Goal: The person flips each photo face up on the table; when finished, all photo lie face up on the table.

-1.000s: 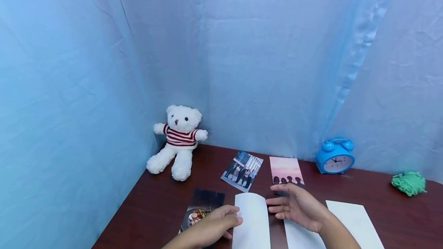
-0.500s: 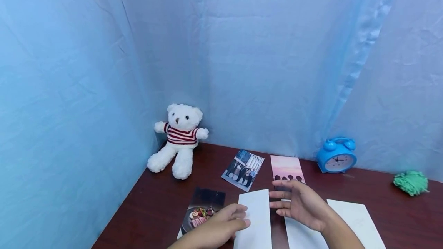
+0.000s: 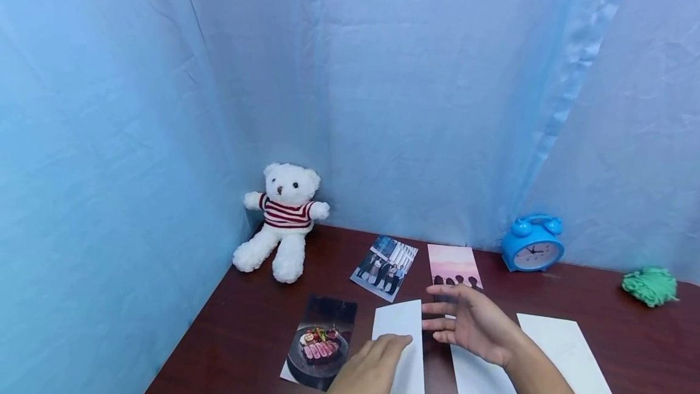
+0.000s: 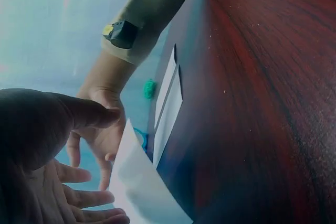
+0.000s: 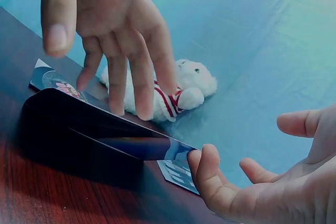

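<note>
At the far left of the bench (image 3: 219, 345) sits a white teddy bear (image 3: 284, 224) in a striped jumper; nearer lies a food photo (image 3: 319, 339). The left hand (image 3: 374, 363) is beside the white-backed card (image 3: 399, 318), its grip wide, fingers extended. The card stands bent above the bench between both hands; only the right wrist view reveals its dark printed inner face. Behind it lies a group photo (image 3: 384, 269). The right hand (image 3: 478, 327) has a wide grip too, fingertips at the card's edge, partly covering a pink photo (image 3: 452, 263). Further right: two white sheets (image 3: 563, 351), a blue alarm clock (image 3: 533, 249), its numerals too small to read, and a green bundle (image 3: 649, 286). The left wrist view alone shows a black device (image 4: 122, 34) on the right sleeve.
</note>
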Available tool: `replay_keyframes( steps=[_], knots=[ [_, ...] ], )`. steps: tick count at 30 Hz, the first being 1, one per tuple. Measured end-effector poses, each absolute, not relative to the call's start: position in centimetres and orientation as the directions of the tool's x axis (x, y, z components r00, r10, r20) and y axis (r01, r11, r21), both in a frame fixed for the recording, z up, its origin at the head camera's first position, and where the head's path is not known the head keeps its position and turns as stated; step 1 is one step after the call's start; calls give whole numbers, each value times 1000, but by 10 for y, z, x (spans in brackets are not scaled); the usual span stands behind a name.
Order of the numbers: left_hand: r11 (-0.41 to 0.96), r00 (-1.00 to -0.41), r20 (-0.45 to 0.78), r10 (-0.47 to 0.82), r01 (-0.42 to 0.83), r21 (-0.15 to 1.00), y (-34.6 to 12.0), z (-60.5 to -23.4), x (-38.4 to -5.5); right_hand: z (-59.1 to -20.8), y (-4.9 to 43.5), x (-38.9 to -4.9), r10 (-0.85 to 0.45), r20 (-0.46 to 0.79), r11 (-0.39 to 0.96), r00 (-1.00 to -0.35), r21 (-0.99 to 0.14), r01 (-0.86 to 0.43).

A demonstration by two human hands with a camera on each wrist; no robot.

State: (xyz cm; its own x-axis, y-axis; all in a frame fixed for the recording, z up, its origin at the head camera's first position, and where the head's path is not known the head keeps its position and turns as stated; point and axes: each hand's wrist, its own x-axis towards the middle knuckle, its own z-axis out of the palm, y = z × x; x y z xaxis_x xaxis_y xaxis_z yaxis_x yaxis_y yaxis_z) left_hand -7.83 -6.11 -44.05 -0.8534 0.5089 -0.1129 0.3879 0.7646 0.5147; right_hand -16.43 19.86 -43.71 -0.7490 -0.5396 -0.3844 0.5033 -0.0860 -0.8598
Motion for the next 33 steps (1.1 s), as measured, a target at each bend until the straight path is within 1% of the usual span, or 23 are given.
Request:
replay_keyframes(
  steps=[7, 10, 12, 14, 15, 18, 20, 23, 27, 28, 30, 33],
  knots=[
    [809, -850, 48, 524, 514, 284, -50, -454, -75, -435, 196, -163, -539, -392, -83, -745, -856, 510],
    [813, -848, 101, 521, 529, 244, -49, -457, -74, -434, 194, -163, -545, -385, -86, -745, -858, 506],
    [811, -849, 109, 517, 527, 254, -48, -457, -73, -434, 194, -163, -547, -383, -88, -744, -858, 506],
    [805, -853, 80, 516, 515, 296, -49, -455, -73, -434, 193, -162, -547, -383, -89, -744, -857, 507],
    [798, -856, 53, 515, 501, 336, -50, -453, -74, -433, 193, -162, -547, -384, -90, -744, -856, 509],
    [763, -859, -47, 510, 427, 484, -52, -448, -78, -432, 193, -161, -547, -381, -93, -745, -857, 506],
    [715, -855, -80, 513, 374, 590, -56, -447, -81, -430, 193, -161, -552, -371, -99, -747, -860, 500],
    [599, -850, -71, 523, 307, 739, -64, -456, -84, -426, 193, -160, -566, -349, -118, -747, -863, 492],
    [406, -831, -60, 553, 206, 890, -72, -495, -95, -422, 193, -159, -576, -323, -150, -751, -861, 486],
    [368, -825, -69, 561, 174, 914, -74, -503, -98, -420, 193, -158, -579, -317, -157, -751, -860, 485],
    [294, -816, -47, 576, 154, 943, -77, -509, -101, -419, 192, -157, -584, -305, -172, -752, -859, 482],
    [220, -830, -5, 557, 142, 965, -79, -491, -95, -416, 188, -156, -595, -289, -186, -750, -858, 479]
  ],
)
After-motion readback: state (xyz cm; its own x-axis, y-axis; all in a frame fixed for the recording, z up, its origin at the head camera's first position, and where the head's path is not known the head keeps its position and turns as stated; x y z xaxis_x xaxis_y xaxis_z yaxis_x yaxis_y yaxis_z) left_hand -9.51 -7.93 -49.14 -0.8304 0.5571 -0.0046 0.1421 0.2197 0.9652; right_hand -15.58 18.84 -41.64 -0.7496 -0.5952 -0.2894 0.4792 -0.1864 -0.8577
